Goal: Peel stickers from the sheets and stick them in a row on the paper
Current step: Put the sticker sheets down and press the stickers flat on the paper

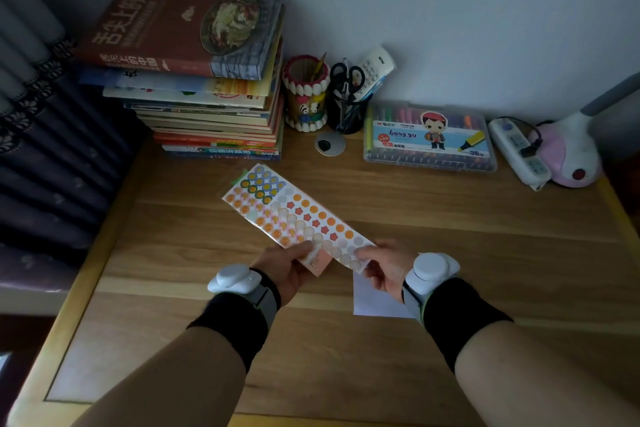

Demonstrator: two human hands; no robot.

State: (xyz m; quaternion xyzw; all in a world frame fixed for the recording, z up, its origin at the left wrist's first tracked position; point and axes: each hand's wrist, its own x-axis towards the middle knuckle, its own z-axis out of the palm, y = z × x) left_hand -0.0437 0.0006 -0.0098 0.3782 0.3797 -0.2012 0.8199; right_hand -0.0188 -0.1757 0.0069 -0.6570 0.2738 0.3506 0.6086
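glossy sticker sheet (294, 218), matt white paper (372, 298), smooth varnished wooden desk (450, 236).

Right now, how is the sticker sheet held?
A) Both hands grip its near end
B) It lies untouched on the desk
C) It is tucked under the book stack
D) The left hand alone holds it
A: the left hand and the right hand each pinch the near end of the sticker sheet.
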